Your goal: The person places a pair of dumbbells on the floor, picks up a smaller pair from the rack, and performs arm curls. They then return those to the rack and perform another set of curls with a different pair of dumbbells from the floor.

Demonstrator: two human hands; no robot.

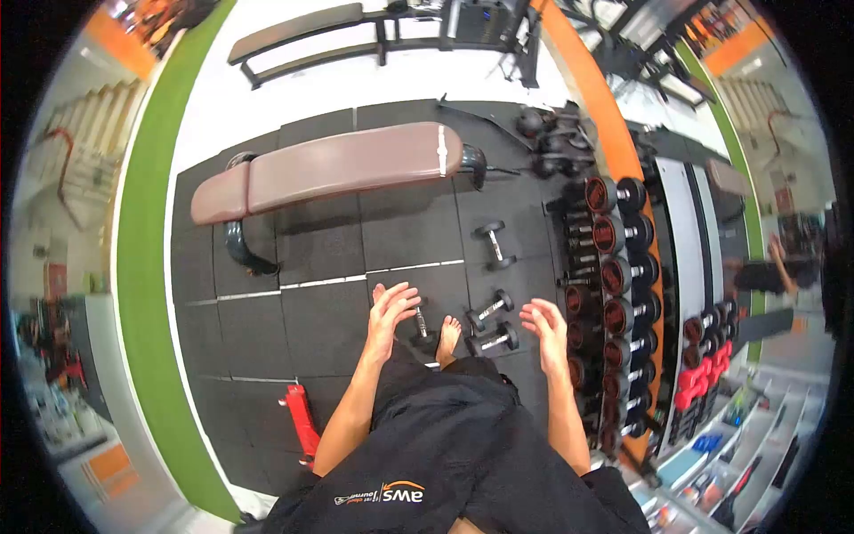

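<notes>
My left hand [390, 313] is raised in front of me at centre left, fingers apart and slightly curled, holding nothing. Beneath it on the floor lies a dumbbell [421, 322], partly covered by the hand in this view. Opposite, my right hand [545, 325] hangs in the air with its fingers loosely spread and nothing in it. Between the hands, two dumbbells [490, 309] [494, 340] rest on the dark mat close to my bare foot [449, 338]. Farther forward is another small dumbbell [495, 246] on the floor.
A brown padded bench [338, 167] stands ahead. At the right is a rack of round dumbbells [616, 278] before a mirror [756, 267]. Kettlebells [560, 142] sit at the front right. A red object [302, 420] lies on the floor at the left.
</notes>
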